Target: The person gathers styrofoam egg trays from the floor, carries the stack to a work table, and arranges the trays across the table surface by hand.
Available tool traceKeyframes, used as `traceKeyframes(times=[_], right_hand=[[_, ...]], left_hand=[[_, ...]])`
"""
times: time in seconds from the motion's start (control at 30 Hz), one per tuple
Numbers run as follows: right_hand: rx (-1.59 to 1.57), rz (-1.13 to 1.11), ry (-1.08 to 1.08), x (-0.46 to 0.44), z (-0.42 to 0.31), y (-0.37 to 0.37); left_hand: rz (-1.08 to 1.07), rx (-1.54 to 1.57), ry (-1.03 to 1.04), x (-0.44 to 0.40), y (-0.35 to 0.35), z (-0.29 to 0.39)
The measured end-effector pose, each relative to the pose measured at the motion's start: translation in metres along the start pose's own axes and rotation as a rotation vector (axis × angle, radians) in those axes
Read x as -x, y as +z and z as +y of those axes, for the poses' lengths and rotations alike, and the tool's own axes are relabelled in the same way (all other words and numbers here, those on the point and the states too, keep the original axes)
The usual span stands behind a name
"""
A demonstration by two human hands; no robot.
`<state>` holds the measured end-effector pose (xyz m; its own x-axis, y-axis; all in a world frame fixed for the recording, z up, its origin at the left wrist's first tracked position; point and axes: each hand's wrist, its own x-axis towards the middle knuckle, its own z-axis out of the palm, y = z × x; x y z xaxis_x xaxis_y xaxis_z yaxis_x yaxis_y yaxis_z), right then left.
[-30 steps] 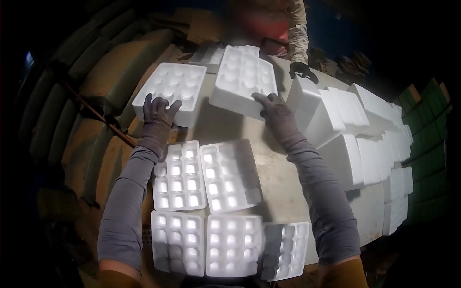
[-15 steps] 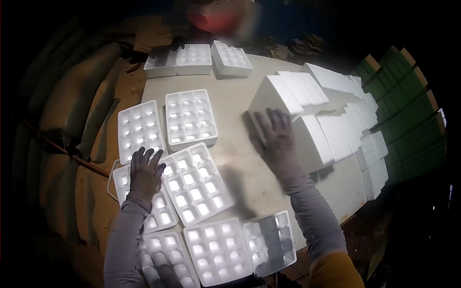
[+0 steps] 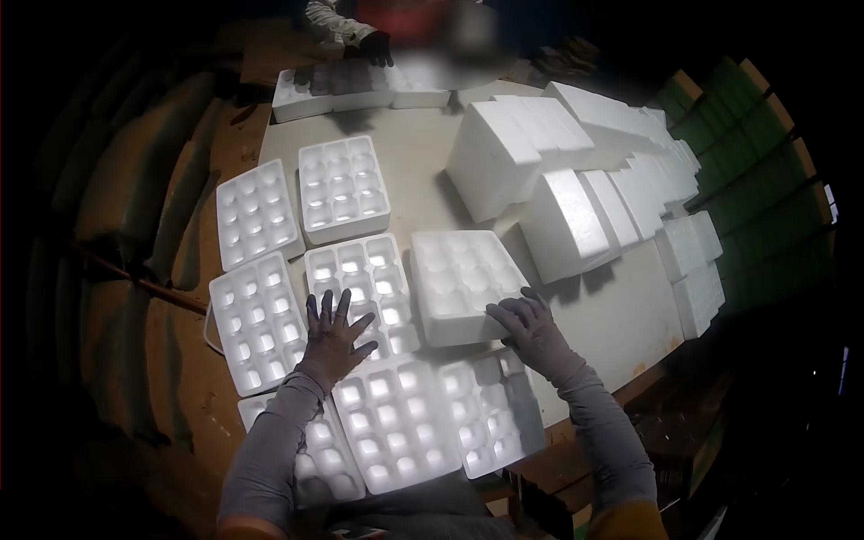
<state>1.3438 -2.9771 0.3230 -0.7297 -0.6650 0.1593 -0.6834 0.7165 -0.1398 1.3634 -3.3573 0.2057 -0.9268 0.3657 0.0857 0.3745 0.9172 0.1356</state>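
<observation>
My right hand (image 3: 533, 335) grips the near right edge of a white foam tray (image 3: 468, 270), whose top shows faint rounded shapes. I cannot tell whether this tray rests on the table or is just above it. My left hand (image 3: 337, 344) is open, fingers spread, over the near part of another foam tray (image 3: 369, 270) with square-like pockets. Left of that hand lies a similar pocketed tray (image 3: 261, 319). Closer to me are a middle tray (image 3: 396, 427) and a partly shaded tray (image 3: 490, 409).
Stacked white foam trays (image 3: 576, 211) stand on edge at the right of the pale table (image 3: 418, 193). Two pocketed trays (image 3: 345, 184) lie farther back. Across the table, another person's dark-gloved hand (image 3: 376, 47) touches a row of trays. Green slatted panels (image 3: 747, 144) are at the right.
My right hand has come from the stacks toward me and now grips a tray in the middle. My left hand has moved right, onto the centre tray, which sits straighter. A co-worker's arm has appeared.
</observation>
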Motion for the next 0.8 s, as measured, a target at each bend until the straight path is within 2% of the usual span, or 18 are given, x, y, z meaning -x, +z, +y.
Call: traceKeyframes(times=[0.13, 0.2, 0.23, 0.3, 0.37, 0.4, 0.43, 0.47, 0.5, 0.6, 0.7, 0.73, 0.8], right_hand=[[0.060, -0.201, -0.175, 0.004, 0.022, 0.032], [0.073, 0.030, -0.069, -0.005, 0.014, -0.004], [0.083, 0.146, -0.019, -0.013, 0.016, -0.023], [0.228, 0.450, 0.341, -0.035, 0.036, -0.043], [0.143, 0.389, 0.513, -0.050, 0.075, -0.035], [0.106, 0.289, 0.554, -0.055, 0.082, -0.022], [-0.034, 0.054, 0.563, -0.057, 0.087, -0.009], [-0.070, -0.037, 0.537, -0.054, 0.084, 0.005], [-0.105, -0.135, 0.509, -0.051, 0.078, 0.016], [0.105, 0.125, 0.472, -0.048, 0.067, 0.032], [-0.040, 0.014, 0.415, -0.048, 0.083, 0.022], [-0.052, 0.149, 0.359, -0.037, 0.088, 0.007], [-0.262, 0.122, 0.294, -0.014, 0.112, -0.024]], left_hand=[[0.020, 0.081, -0.057, -0.003, -0.007, 0.005], [0.058, 0.130, -0.084, -0.008, -0.018, 0.021], [0.092, 0.168, -0.013, -0.015, -0.025, 0.035], [0.159, 0.167, 0.152, -0.042, -0.040, 0.080], [0.101, 0.069, 0.145, -0.066, -0.027, 0.123], [0.065, 0.003, 0.128, -0.078, -0.017, 0.142], [0.018, 0.031, 0.089, -0.089, -0.005, 0.152], [-0.091, 0.023, 0.034, -0.095, 0.005, 0.159], [-0.099, 0.018, 0.030, -0.096, 0.012, 0.165], [-0.143, 0.015, -0.008, -0.097, 0.022, 0.169], [-0.171, -0.013, -0.041, -0.099, 0.023, 0.172], [-0.068, -0.024, -0.018, -0.096, 0.029, 0.171], [-0.166, 0.006, -0.068, -0.095, 0.016, 0.172]])
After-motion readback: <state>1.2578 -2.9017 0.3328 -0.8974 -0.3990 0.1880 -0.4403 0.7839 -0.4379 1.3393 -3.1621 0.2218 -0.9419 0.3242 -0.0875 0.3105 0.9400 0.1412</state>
